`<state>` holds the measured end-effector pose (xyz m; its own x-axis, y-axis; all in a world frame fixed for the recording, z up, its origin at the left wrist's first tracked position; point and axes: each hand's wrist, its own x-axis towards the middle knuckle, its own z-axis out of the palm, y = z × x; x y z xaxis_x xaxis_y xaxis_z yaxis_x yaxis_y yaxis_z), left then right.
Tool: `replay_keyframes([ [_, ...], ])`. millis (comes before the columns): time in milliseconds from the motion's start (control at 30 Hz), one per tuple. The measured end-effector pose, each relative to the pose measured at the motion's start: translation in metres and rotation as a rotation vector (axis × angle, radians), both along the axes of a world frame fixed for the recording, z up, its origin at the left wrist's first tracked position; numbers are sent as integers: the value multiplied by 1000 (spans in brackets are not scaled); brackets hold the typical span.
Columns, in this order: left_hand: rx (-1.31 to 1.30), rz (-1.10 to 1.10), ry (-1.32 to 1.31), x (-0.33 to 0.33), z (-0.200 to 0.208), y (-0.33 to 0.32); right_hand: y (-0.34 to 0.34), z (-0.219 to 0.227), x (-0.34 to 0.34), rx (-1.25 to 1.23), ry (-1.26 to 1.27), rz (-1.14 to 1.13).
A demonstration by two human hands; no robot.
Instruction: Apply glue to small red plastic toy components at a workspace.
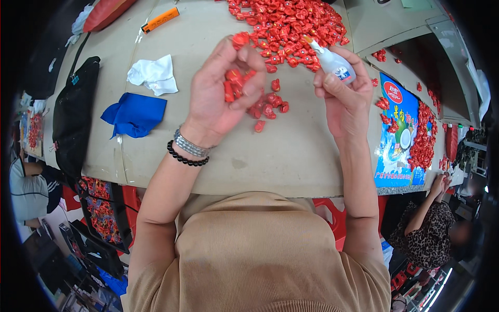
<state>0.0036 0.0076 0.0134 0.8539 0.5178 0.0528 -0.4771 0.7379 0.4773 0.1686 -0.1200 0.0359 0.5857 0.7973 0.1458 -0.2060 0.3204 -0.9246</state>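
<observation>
Holding glossy red pieces and a rounded bottle.

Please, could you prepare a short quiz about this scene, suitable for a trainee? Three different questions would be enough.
1. Which of the two hands holds the small white bottle?
2. True or false: the left hand is empty.
3. Where does the blue cloth lie?
A) between the hands
B) to the left of the left hand
C) under the bottle

Key:
1. The right hand.
2. False; it holds small red pieces.
3. B
</observation>
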Motion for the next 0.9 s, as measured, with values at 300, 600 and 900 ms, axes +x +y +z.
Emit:
replay_keyframes([
  [300,-76,-21,-119,-3,-3,20,3,-10,8,-189,-46,54],
  [600,-22,16,-108,-4,5,22,21,-22,-5,-249,-1118,65],
  [900,49,105,137,-3,16,3,14,-17,-12,-496,-1155,75],
])
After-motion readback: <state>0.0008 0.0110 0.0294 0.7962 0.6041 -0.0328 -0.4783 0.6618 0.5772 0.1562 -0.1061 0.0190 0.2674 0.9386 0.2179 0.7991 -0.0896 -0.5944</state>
